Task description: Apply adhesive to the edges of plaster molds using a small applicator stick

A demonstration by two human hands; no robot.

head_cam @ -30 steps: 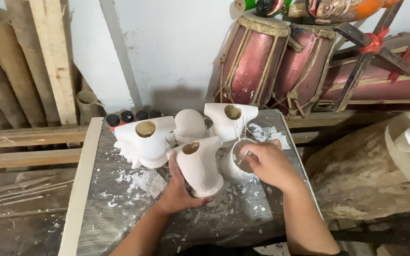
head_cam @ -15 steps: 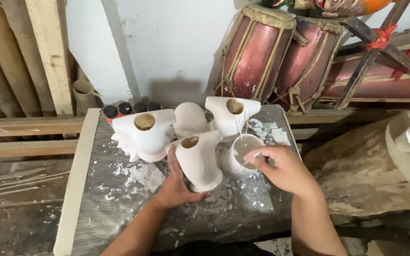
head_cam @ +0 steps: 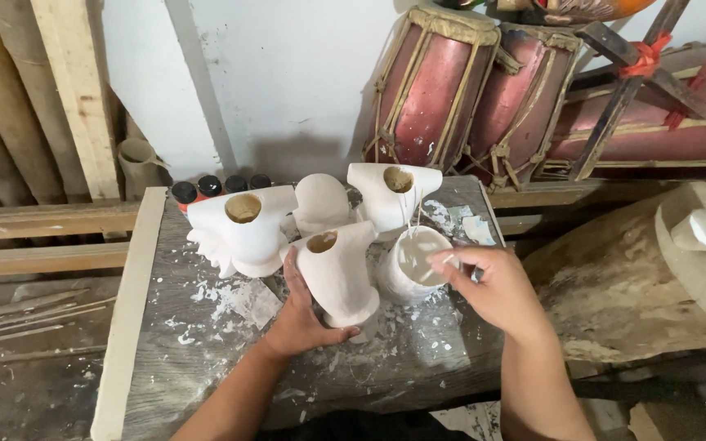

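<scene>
- left hand (head_cam: 300, 322) fingers clamped around the white plaster mould (head_cam: 338, 273), upright at table (head_cam: 165, 359) centre
- right hand (head_cam: 496, 290) fingers pinched on a thin stick over the white cup (head_cam: 410, 265), at 3 o'clock of the mould, touching
- other moulds at 10 (head_cam: 243, 229), 12 (head_cam: 322, 204), 1 (head_cam: 392, 192)
- drums (head_cam: 431, 90) behind

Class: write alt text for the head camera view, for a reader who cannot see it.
A person's left hand steadies a white plaster mould on a splattered worktable, while the right hand tips a small white cup beside it. Three more white casts stand behind; red drums lean against the wall.
</scene>
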